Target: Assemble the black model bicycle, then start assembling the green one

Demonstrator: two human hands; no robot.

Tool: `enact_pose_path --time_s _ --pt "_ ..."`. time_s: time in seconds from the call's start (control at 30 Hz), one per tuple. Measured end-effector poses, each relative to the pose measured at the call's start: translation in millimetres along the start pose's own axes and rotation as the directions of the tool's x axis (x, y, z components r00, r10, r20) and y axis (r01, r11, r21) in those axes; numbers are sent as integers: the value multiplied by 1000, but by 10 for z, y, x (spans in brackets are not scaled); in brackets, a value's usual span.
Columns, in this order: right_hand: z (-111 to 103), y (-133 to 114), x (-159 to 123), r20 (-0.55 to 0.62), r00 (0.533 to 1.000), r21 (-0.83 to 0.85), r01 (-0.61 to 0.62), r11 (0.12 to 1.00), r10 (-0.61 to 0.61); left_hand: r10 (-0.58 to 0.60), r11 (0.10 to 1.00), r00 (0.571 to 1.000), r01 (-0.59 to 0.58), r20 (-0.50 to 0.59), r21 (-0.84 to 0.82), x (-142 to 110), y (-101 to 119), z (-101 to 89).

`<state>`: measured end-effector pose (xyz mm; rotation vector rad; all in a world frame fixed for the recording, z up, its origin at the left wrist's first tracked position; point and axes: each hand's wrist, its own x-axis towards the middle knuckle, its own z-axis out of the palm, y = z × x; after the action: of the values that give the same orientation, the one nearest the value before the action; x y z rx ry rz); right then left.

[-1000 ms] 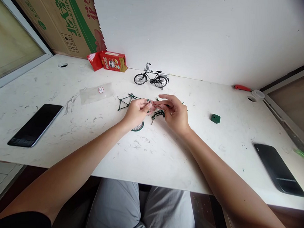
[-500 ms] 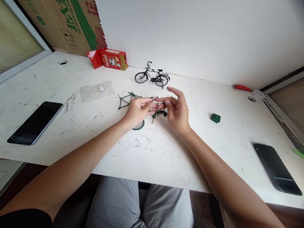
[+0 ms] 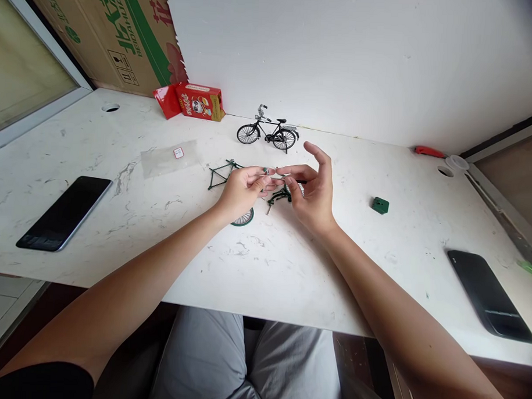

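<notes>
My left hand (image 3: 241, 190) pinches a tiny green and silver part (image 3: 266, 171) between thumb and fingers. Facing it, my right hand (image 3: 314, 195) has thumb and fingers closed on a thin dark rod (image 3: 300, 181), one finger raised; the rod's exact kind is too small to tell. Fingertips of both hands nearly meet. Beyond my left hand lies a green model bicycle frame (image 3: 218, 177). A small spoked wheel (image 3: 244, 217) shows under my left wrist, partly hidden. Dark green bicycle parts (image 3: 280, 194) lie beneath and between the hands, partly covered.
A finished black model bicycle (image 3: 268, 130) stands at the back, near a red box (image 3: 202, 102). A clear bag (image 3: 169, 159) and a phone (image 3: 65, 213) lie left. Rightward are a green block (image 3: 380, 205), another phone (image 3: 489, 294) and a red cutter (image 3: 429, 151).
My right hand has drawn slightly away from the left, and the dark rod in it shows more clearly. My left hand stays almost in place. The camera view has shifted a little.
</notes>
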<state>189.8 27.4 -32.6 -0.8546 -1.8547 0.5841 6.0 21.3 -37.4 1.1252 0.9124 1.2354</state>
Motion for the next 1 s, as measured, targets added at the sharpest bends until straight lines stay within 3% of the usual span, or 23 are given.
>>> enact_pose_path --time_s 0.23,0.37,0.43,0.5,0.57,0.63,0.7,0.87,1.0 --pt "-20 -30 3 47 999 75 11 997 -14 6 996 1000 -7 16 92 -8 -20 11" --pt "-22 -22 9 39 999 -4 32 999 -31 17 991 999 -22 37 134 -8 -55 -16" --pt "-22 3 13 4 1000 -38 31 999 -31 76 970 997 -81 32 230 -3 -33 -61" --pt "-22 43 14 -44 999 -65 17 998 -20 184 889 982 -186 45 419 -1 24 -115" --pt "-22 94 14 -85 996 -92 -9 996 1 279 738 953 -291 118 609 -1 98 -163" --pt "-19 141 12 -100 994 -123 -44 991 32 317 616 930 -349 183 706 0 158 -194" --pt "-12 174 10 -94 993 -146 -87 985 74 334 564 920 -369 204 739 7 183 -206" --pt "5 167 19 -48 979 -159 -203 966 198 322 636 936 -328 146 699 40 98 -182" --pt "-8 79 36 -30 979 -186 -202 962 200 282 735 952 -295 121 610 39 24 -153"
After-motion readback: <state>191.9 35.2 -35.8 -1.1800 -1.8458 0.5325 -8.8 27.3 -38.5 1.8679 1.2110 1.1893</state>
